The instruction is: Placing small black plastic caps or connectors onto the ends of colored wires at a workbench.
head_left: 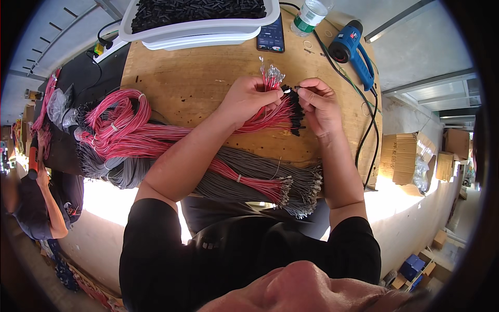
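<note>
My left hand [253, 100] is closed round a bundle of red wires, whose bare silvery ends [273, 77] stick up above the fingers. Just to its right, my right hand [320, 105] is closed in a pinch, thumb against forefinger, with a small black tube at the fingertips. Below and between the hands fan out more red wires [267, 118], their ends covered by black sleeves [297, 120]. At the far side of the table, a white tray [202, 32] is heaped with short black tubes [200, 11].
Coiled red wires [122, 122] and grey cables [244, 161] lie left and near. A phone [271, 36], a plastic bottle [307, 20] and a blue heat gun [355, 52] with its cord stand far right. Another person [39, 203] works at the left; cardboard boxes [399, 156] are at right.
</note>
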`<state>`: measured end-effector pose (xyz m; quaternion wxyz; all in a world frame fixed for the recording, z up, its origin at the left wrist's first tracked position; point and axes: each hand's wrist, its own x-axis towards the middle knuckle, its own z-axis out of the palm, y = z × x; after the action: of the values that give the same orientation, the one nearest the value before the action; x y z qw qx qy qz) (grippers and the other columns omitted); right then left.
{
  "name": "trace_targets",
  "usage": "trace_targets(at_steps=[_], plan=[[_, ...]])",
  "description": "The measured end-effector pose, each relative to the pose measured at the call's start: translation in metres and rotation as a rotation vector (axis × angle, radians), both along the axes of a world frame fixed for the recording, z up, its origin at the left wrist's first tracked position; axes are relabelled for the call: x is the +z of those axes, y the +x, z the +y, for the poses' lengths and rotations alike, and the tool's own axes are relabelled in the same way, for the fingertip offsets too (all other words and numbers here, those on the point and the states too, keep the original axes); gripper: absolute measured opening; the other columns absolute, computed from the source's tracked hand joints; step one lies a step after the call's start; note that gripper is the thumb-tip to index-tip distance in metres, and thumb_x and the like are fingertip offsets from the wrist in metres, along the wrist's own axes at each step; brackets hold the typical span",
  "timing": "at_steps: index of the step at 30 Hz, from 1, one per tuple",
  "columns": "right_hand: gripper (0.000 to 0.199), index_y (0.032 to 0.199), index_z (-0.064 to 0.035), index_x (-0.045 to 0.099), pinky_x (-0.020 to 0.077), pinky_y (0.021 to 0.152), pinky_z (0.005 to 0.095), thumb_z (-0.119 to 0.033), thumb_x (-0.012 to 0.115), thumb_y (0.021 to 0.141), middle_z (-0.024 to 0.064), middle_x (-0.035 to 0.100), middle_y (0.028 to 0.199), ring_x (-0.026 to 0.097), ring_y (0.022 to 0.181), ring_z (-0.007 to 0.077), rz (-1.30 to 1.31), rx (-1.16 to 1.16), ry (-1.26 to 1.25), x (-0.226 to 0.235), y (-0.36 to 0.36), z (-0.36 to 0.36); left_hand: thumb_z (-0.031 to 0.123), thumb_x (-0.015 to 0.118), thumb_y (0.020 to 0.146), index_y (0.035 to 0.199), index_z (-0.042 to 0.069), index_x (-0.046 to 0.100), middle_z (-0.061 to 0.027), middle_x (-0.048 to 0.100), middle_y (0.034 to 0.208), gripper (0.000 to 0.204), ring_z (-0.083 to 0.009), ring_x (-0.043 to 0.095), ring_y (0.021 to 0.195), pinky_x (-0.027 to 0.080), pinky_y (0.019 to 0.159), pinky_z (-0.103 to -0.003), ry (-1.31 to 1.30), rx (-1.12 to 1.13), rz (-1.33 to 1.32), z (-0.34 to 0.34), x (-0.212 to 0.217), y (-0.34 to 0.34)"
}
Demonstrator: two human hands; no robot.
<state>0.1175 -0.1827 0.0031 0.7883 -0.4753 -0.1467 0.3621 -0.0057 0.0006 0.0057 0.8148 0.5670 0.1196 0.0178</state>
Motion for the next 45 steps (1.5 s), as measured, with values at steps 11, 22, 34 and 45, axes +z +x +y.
trace_targets(at_steps=[11, 22, 34, 45], plan=[[0.015, 0.101, 0.0014, 0.07, 0.0533, 0.076, 0.0222, 0.008, 0.069, 0.088, 0.0083, 0.072, 0.096, 0.067, 0.084, 0.0111, -0.129, 0.016, -0.04, 0.004, -0.008, -0.001, 0.012, 0.07, 0.092, 0.1, -0.002, 0.068, -0.0064, 0.069, 0.085, 0.016, -0.0106, 0.063, 0.075, 0.052, 0.071, -0.024, -0.006, 0.013, -0.004, -0.002, 0.0, 0.0], [0.015, 0.103, 0.0017, 0.071, 0.0483, 0.067, 0.0197, 0.006, 0.07, 0.088, 0.0056, 0.071, 0.09, 0.062, 0.076, 0.0066, -0.191, 0.011, -0.044, 0.004, -0.008, -0.001, 0.009, 0.069, 0.092, 0.096, -0.004, 0.068, -0.0066, 0.069, 0.082, 0.014, -0.0103, 0.063, 0.071, 0.052, 0.067, -0.025, -0.003, 0.025, -0.006, -0.003, 0.0, 0.0], [0.012, 0.101, 0.003, 0.071, 0.0519, 0.073, 0.0225, 0.005, 0.069, 0.089, 0.0073, 0.072, 0.091, 0.065, 0.079, 0.0093, -0.249, 0.001, -0.074, 0.006, -0.012, 0.001, 0.012, 0.072, 0.091, 0.1, -0.002, 0.069, -0.0067, 0.07, 0.085, 0.016, -0.0111, 0.065, 0.076, 0.053, 0.073, -0.025, 0.04, -0.019, -0.027, -0.001, -0.006, 0.001], [0.011, 0.099, 0.0024, 0.07, 0.0481, 0.066, 0.0213, 0.005, 0.07, 0.088, 0.0056, 0.071, 0.089, 0.06, 0.075, 0.0067, -0.225, -0.08, -0.066, 0.003, -0.008, -0.001, 0.01, 0.07, 0.093, 0.102, -0.003, 0.068, -0.0072, 0.07, 0.087, 0.017, -0.0111, 0.065, 0.077, 0.054, 0.073, -0.024, 0.006, 0.019, -0.017, -0.002, -0.007, 0.002]])
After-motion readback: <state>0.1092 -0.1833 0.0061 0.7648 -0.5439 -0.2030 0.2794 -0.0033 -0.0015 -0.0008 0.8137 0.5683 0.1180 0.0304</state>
